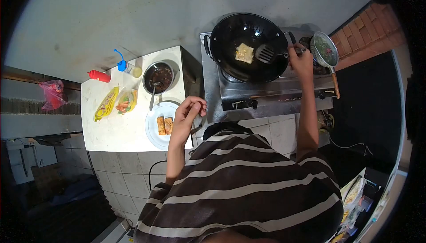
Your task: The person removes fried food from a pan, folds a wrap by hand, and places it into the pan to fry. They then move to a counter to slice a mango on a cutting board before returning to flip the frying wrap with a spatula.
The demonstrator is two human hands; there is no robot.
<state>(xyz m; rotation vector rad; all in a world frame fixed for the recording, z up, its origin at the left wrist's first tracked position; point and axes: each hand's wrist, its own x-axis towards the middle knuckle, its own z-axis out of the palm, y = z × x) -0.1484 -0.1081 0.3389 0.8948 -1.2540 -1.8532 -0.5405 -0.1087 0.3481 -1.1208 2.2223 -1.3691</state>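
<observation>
My right hand (302,64) grips the handle of a black slotted spatula (266,54) over the wok. The spatula's head is just right of a pale golden, square filled pastry (244,53), with a small gap between them. Both are inside the black wok (230,32), which sits on the stove's left burner. My left hand (191,112) hovers near the table's right edge, its fingers curled in and no object visible in them. Below and left of that hand, a white plate (153,142) carries browned, rolled pastries (164,125), partly hidden by my wrist.
On the white table (100,138) stand a pot of dark sauce (159,76) with a spoon, a red squeeze bottle (99,76), a blue-capped bottle (126,67) and yellow packets (107,104). A strainer (325,50) with greens rests on the right of the steel stove (213,105).
</observation>
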